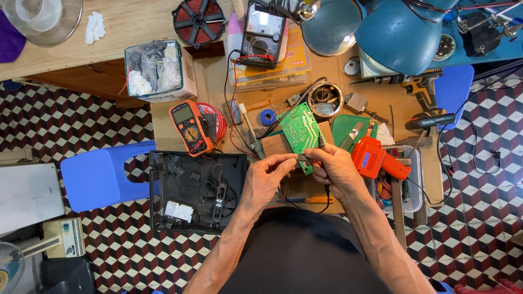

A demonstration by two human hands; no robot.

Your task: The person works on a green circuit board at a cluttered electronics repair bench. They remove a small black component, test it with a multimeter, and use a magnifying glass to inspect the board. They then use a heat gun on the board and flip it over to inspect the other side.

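While my left hand (pixel 265 177) and right hand (pixel 333 170) pinch together on a thin dark probe (pixel 320 142), the green circuit board (pixel 300 132) lies just beyond them on the cluttered wooden bench (pixel 212 76), above checkered floor tiles (pixel 71 125).

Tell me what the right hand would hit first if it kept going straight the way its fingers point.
The right hand points up and left, toward the left hand. Going straight on, it would most likely meet the green circuit board just past its fingertips, though how high the hand sits above the board is unclear from this view.
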